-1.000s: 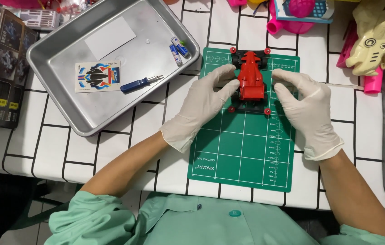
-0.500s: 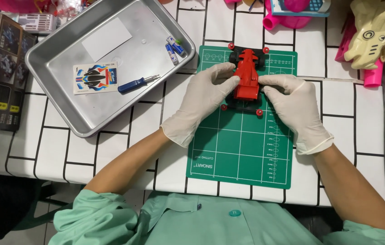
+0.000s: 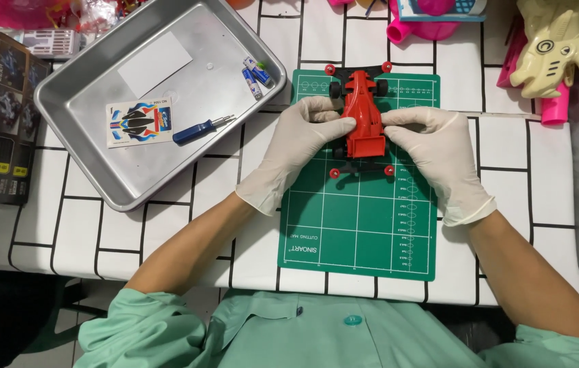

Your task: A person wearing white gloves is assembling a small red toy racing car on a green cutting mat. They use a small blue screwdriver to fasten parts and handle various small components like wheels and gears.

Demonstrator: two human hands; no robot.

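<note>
Each hand, the left hand (image 3: 300, 146) and the right hand (image 3: 439, 153), wears a thin white glove, above short mint-green buttoned shirt sleeves.

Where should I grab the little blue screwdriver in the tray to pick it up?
Probably grab the blue screwdriver by its thick blue handle, reaching down from above. It lies flat in the metal tray with open space around it; the thin metal tip is harder to pinch.

1 head-worn camera looks straight down, close over the green cutting mat (image 3: 358, 225).
</note>
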